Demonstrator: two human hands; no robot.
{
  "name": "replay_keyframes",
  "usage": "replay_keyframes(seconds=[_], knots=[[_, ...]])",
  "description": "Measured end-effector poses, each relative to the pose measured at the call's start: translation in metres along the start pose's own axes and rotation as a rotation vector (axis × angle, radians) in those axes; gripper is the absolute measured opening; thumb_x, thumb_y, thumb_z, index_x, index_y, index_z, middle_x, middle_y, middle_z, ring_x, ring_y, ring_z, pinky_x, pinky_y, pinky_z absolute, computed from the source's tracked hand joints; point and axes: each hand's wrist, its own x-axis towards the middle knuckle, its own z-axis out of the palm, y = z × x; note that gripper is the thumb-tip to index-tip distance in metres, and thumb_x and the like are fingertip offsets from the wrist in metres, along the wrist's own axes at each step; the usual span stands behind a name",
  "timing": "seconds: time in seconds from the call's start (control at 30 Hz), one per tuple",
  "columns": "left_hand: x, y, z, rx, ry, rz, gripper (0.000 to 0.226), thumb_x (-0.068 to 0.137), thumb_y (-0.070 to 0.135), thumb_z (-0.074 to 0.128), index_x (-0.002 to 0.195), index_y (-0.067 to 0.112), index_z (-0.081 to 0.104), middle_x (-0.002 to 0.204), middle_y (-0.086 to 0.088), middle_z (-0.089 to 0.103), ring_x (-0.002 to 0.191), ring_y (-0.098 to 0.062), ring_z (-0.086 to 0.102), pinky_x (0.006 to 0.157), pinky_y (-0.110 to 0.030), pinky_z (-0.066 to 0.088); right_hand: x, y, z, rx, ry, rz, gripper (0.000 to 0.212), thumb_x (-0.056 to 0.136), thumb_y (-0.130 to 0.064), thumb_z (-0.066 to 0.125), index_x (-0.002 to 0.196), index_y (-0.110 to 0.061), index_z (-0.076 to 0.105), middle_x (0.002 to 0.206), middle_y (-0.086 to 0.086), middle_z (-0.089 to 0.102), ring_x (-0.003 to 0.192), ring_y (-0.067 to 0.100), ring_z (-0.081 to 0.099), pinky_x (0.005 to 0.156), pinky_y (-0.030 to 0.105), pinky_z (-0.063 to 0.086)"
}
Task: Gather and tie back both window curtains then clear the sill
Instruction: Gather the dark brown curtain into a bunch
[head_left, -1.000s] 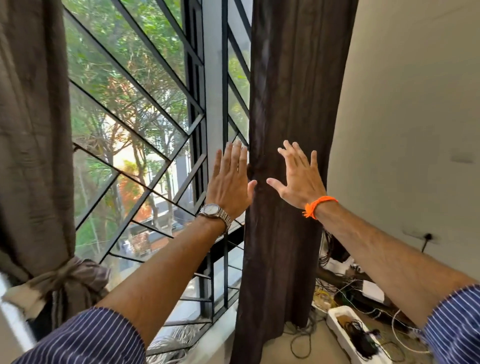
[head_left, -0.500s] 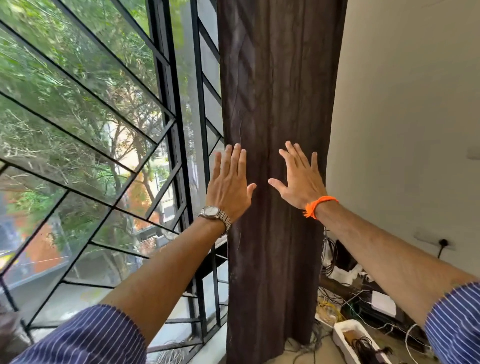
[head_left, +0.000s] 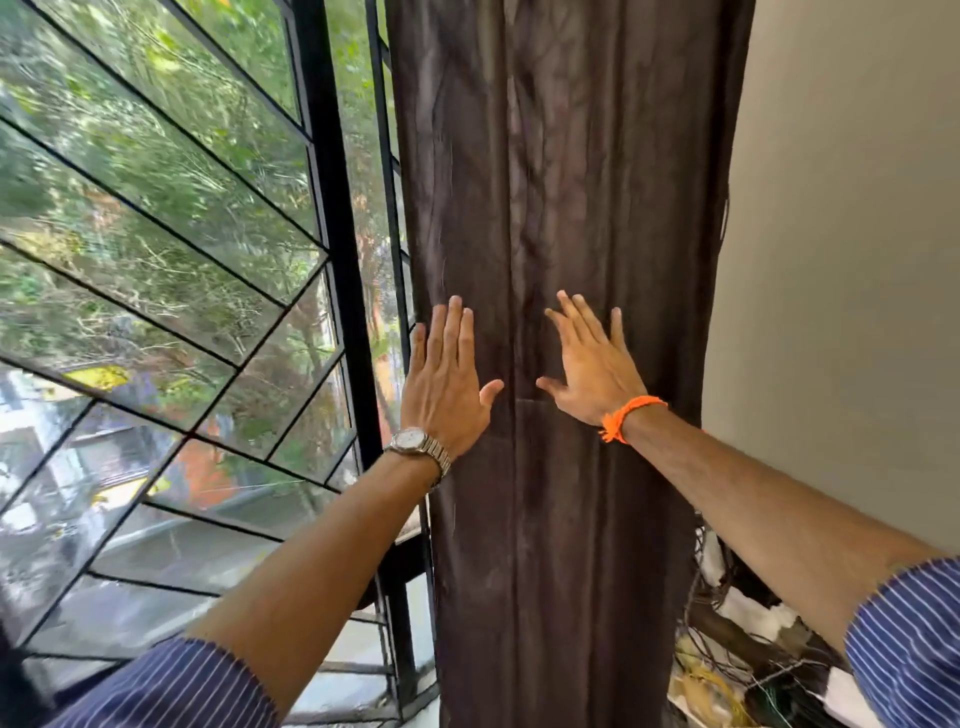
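At the frame's centre, the left hand (head_left: 447, 384) and right hand (head_left: 592, 371) lie flat, fingers straight, gripping nothing, against the dark curtain (head_left: 566, 182) hanging from 12 to 6 o'clock. Gathered carelessly, its hem could snag the cables (head_left: 727, 654) at 5 o'clock.

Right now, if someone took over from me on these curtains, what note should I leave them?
Left hand: open, fingers straight, palm toward the curtain, near its edge by the window frame.
Right hand: open, fingers straight, beside the left at the same height.
Curtain: hangs full length, loose, not gathered, no tie on it.
Done: nothing visible here; the other curtain is out of view.
Left: gather and tie this curtain, check the other curtain, then clear the sill, which is not clearly in view.
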Motion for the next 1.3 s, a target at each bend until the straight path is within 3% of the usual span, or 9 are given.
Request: replay_keyframes(seconds=[0.2, 0.57, 0.83, 0.9, 0.97, 1.03, 1.13, 1.2, 1.3], knots=[[0.017, 0.004, 0.026, -0.014, -0.005, -0.041, 0.094, 0.090, 0.067, 0.037, 0.153, 0.004, 0.006, 0.161, -0.013, -0.001, 0.149, -0.027, 0.001, 0.120, -0.046, 0.012, 0.023, 0.011, 0.026, 0.075, 0.011, -0.012, 0.093, 0.083, -0.045, 0.067, 0.154, -0.017, 0.015, 0.165, 0.000, -0.003, 0.152, 0.017, -0.007, 0.120, 0.061, 0.002], [0.061, 0.027, 0.081, -0.080, 0.013, -0.055, 0.113, 0.081, 0.083, 0.030, 0.151, -0.002, 0.006, 0.160, -0.020, -0.002, 0.149, -0.030, 0.002, 0.121, -0.043, 0.007, 0.075, 0.041, 0.065, 0.009, 0.071, -0.014, 0.093, 0.077, -0.044, 0.069, 0.152, -0.015, 0.022, 0.165, 0.002, 0.001, 0.152, 0.021, -0.005, 0.116, 0.067, 0.007], [0.082, 0.041, 0.108, -0.108, 0.000, -0.113, 0.111, 0.081, 0.083, 0.025, 0.151, -0.002, 0.009, 0.159, -0.021, 0.000, 0.148, -0.032, 0.003, 0.120, -0.046, 0.011, 0.086, 0.060, 0.076, 0.215, 0.221, 0.155, 0.092, 0.067, -0.037, 0.081, 0.143, -0.024, 0.031, 0.164, -0.002, -0.014, 0.151, 0.030, -0.008, 0.109, 0.074, 0.018], [0.085, 0.049, 0.112, -0.142, -0.011, -0.137, 0.111, 0.081, 0.083, 0.023, 0.151, -0.001, 0.008, 0.160, -0.020, 0.001, 0.148, -0.032, 0.005, 0.120, -0.046, 0.014, 0.085, 0.067, 0.081, 0.397, 0.294, 0.190, 0.097, 0.064, -0.027, 0.086, 0.142, -0.023, 0.030, 0.163, 0.000, -0.014, 0.151, 0.031, 0.001, 0.112, 0.065, 0.029], [0.089, 0.055, 0.115, -0.176, -0.020, -0.177, 0.111, 0.080, 0.083, 0.021, 0.152, 0.000, 0.008, 0.160, -0.019, 0.002, 0.148, -0.032, 0.005, 0.120, -0.045, 0.017, 0.086, 0.075, 0.090, 0.631, 0.368, 0.211, 0.099, 0.063, -0.016, 0.088, 0.142, -0.021, 0.029, 0.163, 0.004, -0.009, 0.147, 0.021, 0.019, 0.110, 0.032, 0.041], [0.092, 0.064, 0.116, -0.191, -0.031, -0.212, 0.111, 0.080, 0.084, 0.019, 0.152, 0.001, 0.007, 0.160, -0.017, 0.001, 0.148, -0.033, 0.005, 0.119, -0.046, 0.018, 0.089, 0.079, 0.096, 0.843, 0.398, 0.276, 0.099, 0.064, -0.008, 0.087, 0.143, -0.021, 0.028, 0.162, 0.005, 0.006, 0.138, 0.011, 0.031, 0.101, 0.008, 0.039], [0.097, 0.079, 0.118, -0.259, -0.079, -0.274, 0.110, 0.079, 0.084, 0.022, 0.153, 0.005, 0.001, 0.161, -0.012, -0.006, 0.147, -0.037, 0.004, 0.117, -0.050, 0.020, 0.094, 0.082, 0.105, 1.055, 0.397, 0.403, 0.101, 0.064, -0.007, 0.088, 0.143, -0.022, 0.027, 0.151, 0.004, 0.031, 0.118, 0.011, 0.049, 0.092, 0.006, 0.042], [0.099, 0.090, 0.119, -0.324, -0.114, -0.331, 0.109, 0.079, 0.083, 0.026, 0.153, 0.009, -0.003, 0.161, -0.007, -0.010, 0.147, -0.038, 0.005, 0.115, -0.053, 0.024, 0.098, 0.086, 0.107, 1.125, 0.358, 0.450, 0.101, 0.063, -0.008, 0.089, 0.141, -0.023, 0.026, 0.146, 0.006, 0.038, 0.103, 0.017, 0.058, 0.081, 0.009, 0.046], [0.101, 0.106, 0.117, -0.379, -0.132, -0.414, 0.109, 0.079, 0.082, 0.030, 0.153, 0.012, -0.007, 0.161, -0.004, -0.014, 0.147, -0.038, 0.006, 0.114, -0.055, 0.025, 0.101, 0.093, 0.111, 1.176, 0.304, 0.479, 0.090, 0.069, -0.002, 0.083, 0.140, -0.017, 0.030, 0.138, 0.008, 0.046, 0.083, 0.020, 0.063, 0.063, -0.001, 0.042]])
